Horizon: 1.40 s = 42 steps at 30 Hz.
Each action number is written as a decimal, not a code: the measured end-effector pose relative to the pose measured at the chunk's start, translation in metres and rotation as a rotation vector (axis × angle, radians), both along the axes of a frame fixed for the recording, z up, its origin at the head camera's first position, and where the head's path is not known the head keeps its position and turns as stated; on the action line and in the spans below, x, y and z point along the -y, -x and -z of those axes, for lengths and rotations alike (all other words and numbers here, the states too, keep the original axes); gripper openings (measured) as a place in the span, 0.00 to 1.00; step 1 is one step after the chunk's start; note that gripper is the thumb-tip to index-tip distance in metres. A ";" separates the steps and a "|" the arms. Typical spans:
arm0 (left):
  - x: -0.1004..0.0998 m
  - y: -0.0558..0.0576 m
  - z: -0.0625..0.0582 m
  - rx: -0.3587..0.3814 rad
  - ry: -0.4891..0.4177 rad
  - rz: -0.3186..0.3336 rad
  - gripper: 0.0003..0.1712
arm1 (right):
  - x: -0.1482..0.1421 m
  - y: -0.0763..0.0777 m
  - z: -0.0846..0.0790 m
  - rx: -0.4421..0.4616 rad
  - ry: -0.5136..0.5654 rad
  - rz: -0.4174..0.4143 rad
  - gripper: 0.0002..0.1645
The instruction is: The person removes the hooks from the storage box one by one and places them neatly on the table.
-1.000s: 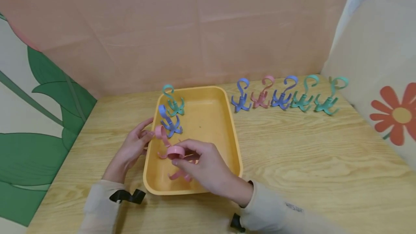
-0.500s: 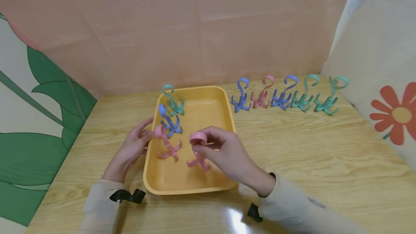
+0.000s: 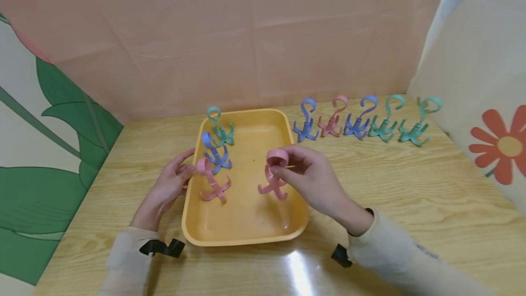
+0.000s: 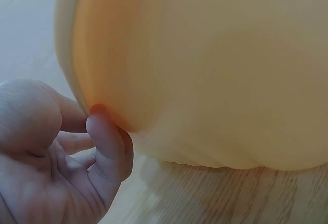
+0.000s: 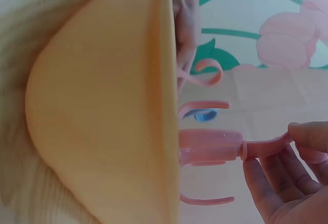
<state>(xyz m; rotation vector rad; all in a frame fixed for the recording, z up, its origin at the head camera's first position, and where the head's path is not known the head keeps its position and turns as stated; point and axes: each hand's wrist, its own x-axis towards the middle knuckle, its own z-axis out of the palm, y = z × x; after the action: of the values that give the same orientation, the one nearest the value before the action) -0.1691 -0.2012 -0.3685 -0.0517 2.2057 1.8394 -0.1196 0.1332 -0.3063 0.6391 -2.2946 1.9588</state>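
Worktop [image 3: 390,186] with wood grain carries a yellow tray [image 3: 246,242] and, to the tray's right, a row of five hooks [image 3: 356,127] in blue, pink and green. Left grip [image 3: 170,184] pinches the tray's left rim; right grip [image 3: 320,182], narrow, pinches the curved top of a pink hook [image 5: 210,144] and holds it over the tray's right part. Green hook [image 3: 223,136], blue hook [image 3: 219,157] and second pink hook [image 3: 217,189] sit inside the tray along its left wall, ordered far to near.

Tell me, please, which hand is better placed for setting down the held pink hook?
Probably the right hand: it pinches this pink hook above the yellow tray, while the left hand grips the tray's left rim.
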 end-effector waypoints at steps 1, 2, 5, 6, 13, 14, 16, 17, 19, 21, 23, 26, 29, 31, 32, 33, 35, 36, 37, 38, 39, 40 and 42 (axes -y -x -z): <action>0.000 0.000 0.001 0.001 0.001 0.000 0.34 | -0.003 0.001 0.000 -0.003 0.001 0.003 0.12; 0.001 0.000 0.001 0.001 0.003 -0.002 0.34 | -0.005 0.002 -0.001 -0.010 0.002 0.007 0.13; 0.001 0.001 0.002 0.006 0.007 -0.001 0.34 | -0.012 0.007 -0.001 -0.034 0.003 0.024 0.13; 0.002 0.001 0.002 0.008 0.008 -0.003 0.33 | -0.015 0.008 -0.001 -0.041 0.004 0.031 0.13; 0.001 0.002 0.002 -0.001 -0.005 -0.002 0.34 | -0.031 0.017 -0.001 -0.091 0.002 0.081 0.14; 0.001 0.002 0.001 -0.003 -0.006 -0.002 0.34 | -0.034 0.019 -0.002 -0.100 0.007 0.084 0.15; 0.001 0.002 0.002 -0.004 -0.004 -0.002 0.34 | -0.039 0.023 -0.004 -0.132 0.017 0.095 0.14; 0.001 0.002 0.002 -0.004 -0.005 -0.002 0.34 | -0.042 0.025 -0.005 -0.144 0.015 0.105 0.14; 0.001 0.002 0.002 -0.002 -0.003 -0.004 0.34 | -0.048 0.028 -0.007 -0.171 0.017 0.129 0.14; 0.000 0.002 0.002 -0.002 -0.002 -0.002 0.34 | -0.053 0.031 -0.008 -0.184 0.022 0.146 0.13; 0.000 0.001 0.002 -0.002 -0.006 -0.002 0.34 | -0.058 0.034 -0.010 -0.188 0.009 0.167 0.13; 0.001 0.001 0.003 -0.010 -0.013 0.005 0.34 | -0.065 0.037 -0.010 -0.190 -0.029 0.203 0.13; 0.001 0.000 0.002 -0.016 -0.019 0.004 0.34 | -0.072 0.041 -0.009 -0.181 -0.059 0.237 0.13; 0.002 0.000 0.003 -0.015 -0.019 0.003 0.34 | -0.076 0.045 -0.006 -0.173 -0.068 0.248 0.13; 0.001 -0.001 0.003 -0.015 -0.021 0.002 0.34 | -0.078 0.047 -0.005 -0.167 -0.066 0.250 0.14; 0.001 -0.001 0.003 -0.015 -0.024 0.002 0.34 | -0.080 0.049 -0.003 -0.163 -0.068 0.255 0.14; 0.001 -0.001 0.003 -0.017 -0.030 -0.002 0.34 | -0.084 0.054 0.001 -0.151 -0.074 0.267 0.15; 0.001 -0.001 0.003 -0.018 -0.034 -0.003 0.33 | -0.086 0.056 0.004 -0.144 -0.079 0.274 0.15; 0.001 -0.001 0.003 -0.022 -0.035 -0.002 0.33 | -0.088 0.059 0.007 -0.133 -0.083 0.282 0.16; 0.001 -0.001 0.003 -0.025 -0.037 -0.003 0.33 | -0.090 0.061 0.009 -0.121 -0.087 0.291 0.16; 0.001 -0.001 0.003 -0.028 -0.036 -0.002 0.33 | -0.092 0.064 0.012 -0.107 -0.091 0.300 0.16; 0.001 -0.001 0.003 -0.029 -0.034 -0.004 0.33 | -0.094 0.066 0.015 -0.094 -0.094 0.311 0.16; 0.000 0.000 0.003 -0.031 -0.029 -0.005 0.33 | -0.097 0.071 0.020 -0.069 -0.092 0.322 0.16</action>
<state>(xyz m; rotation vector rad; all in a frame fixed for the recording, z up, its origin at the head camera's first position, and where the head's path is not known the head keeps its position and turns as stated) -0.1688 -0.2016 -0.3718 -0.0236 2.2002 1.8870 -0.1905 0.2302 -0.3263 0.3103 -2.2869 1.6693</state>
